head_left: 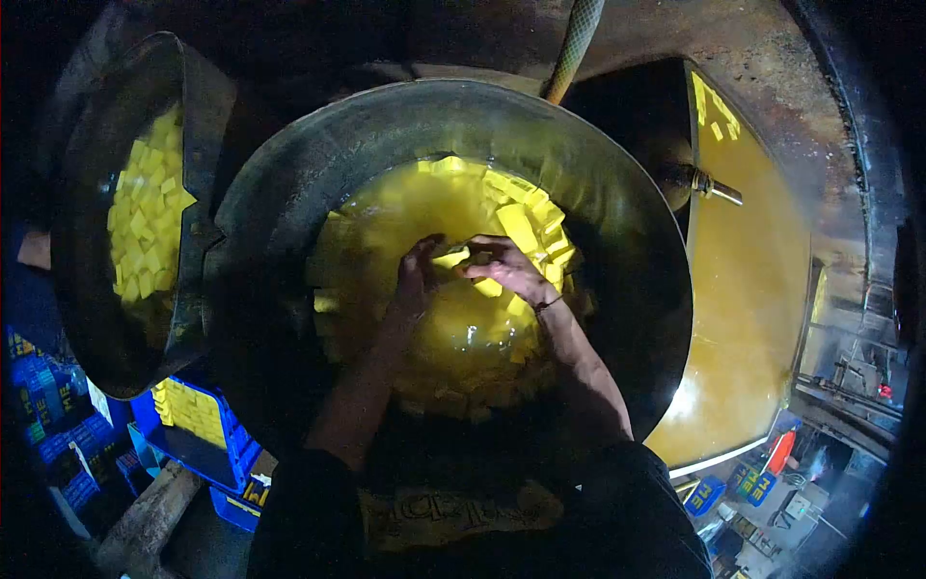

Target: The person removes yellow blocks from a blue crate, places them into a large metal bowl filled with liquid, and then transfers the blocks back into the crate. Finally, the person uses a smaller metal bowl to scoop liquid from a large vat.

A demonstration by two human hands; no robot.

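Both hands are at work over the big round pan (280, 193), handling one yellow block (450, 258) between them. The left hand (417, 272) grips the block's left end, and the right hand (506, 267), thumb below and fingers curled above, grips the other end. The block is near the middle of the pan, above the cloudy liquid (386, 232). The step in hand looks like the handling of a single piece; the next move seems to call for an even, light hold — the block may be soft, and the loose pieces lie close by.

By count, there is one block in the hands and one pan beneath it. The other yellow blocks (521, 230), heaped along the pan's far right side, overlap too much to number. One second pan (87, 193) stands to the left, its pile also uncountable. To the right are one tank (723, 456) and one metal pipe (719, 187); one hose (576, 48) hangs beyond the pan.
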